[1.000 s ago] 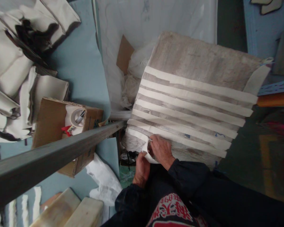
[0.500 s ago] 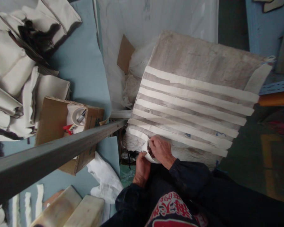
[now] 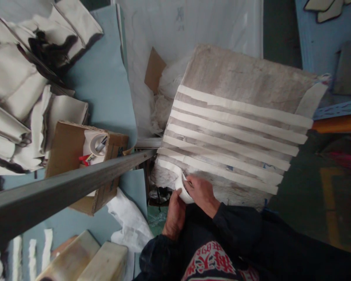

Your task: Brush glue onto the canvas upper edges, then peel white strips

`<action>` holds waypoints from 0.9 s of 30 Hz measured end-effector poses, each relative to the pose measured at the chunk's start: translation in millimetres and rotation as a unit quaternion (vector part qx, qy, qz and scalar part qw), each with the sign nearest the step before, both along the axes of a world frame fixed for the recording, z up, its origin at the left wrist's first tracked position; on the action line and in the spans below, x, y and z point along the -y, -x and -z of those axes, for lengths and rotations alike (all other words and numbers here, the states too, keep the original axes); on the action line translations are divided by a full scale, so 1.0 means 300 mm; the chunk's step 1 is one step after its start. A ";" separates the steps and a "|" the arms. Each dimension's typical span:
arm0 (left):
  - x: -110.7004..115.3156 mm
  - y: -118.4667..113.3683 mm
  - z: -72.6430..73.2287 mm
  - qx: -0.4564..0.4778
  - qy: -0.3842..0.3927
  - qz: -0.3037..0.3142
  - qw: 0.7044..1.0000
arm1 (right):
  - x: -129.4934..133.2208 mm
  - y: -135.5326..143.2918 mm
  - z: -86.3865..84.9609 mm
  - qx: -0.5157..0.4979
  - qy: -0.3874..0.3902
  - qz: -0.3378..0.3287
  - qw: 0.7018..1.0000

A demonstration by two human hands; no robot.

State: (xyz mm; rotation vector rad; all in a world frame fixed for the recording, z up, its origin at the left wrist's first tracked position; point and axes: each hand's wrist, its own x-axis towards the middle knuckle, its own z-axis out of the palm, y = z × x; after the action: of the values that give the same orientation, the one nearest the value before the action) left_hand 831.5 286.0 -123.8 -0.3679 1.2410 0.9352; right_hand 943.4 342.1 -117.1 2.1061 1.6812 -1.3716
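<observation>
A white strip [image 3: 181, 191] curls in a loop between my hands at the near left edge of a board covered in worn grey-brown cloth [image 3: 236, 74]. My left hand [image 3: 175, 210] is closed, with its thumb pressed on the strip's lower side. My right hand [image 3: 203, 194] is closed at the strip's upper right side, its fingertips partly hidden inside the curl. One end of the strip runs left along the cloth. Several other white strips [image 3: 236, 119] lie side by side across the board.
A metal bar [image 3: 76, 183] crosses the left side, in front of a cardboard box [image 3: 64, 150] holding a tape roll [image 3: 96, 145]. Folded pale pieces [image 3: 14, 78] are piled on the blue-grey table [image 3: 105, 74]. A large white lined bin [image 3: 193, 23] stands behind the board.
The white strip's curl has turned, and its broad outer face now shows between my hands. My right hand has shifted slightly right and down. The whole view has moved a little.
</observation>
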 end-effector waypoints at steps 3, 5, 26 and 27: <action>-0.015 0.007 -0.014 0.044 -0.004 -0.041 0.998 | 0.006 0.011 -0.048 -0.003 -0.015 -0.025 1.000; -0.028 0.017 -0.022 0.059 -0.006 -0.057 0.997 | 0.013 0.023 -0.078 -0.011 -0.027 -0.043 0.999; -0.083 0.052 -0.205 -0.135 -0.125 0.026 0.983 | 0.127 0.007 0.086 0.039 -0.221 -0.136 0.965; -0.074 0.052 -0.222 -0.144 -0.126 0.026 0.981 | 0.128 0.009 0.086 0.036 -0.219 -0.135 0.966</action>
State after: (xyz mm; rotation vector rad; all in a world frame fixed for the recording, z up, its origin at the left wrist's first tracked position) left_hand 815.8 308.3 -57.3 0.0011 1.3664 1.1126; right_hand 940.8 303.8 -142.9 1.9824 2.3067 -0.8967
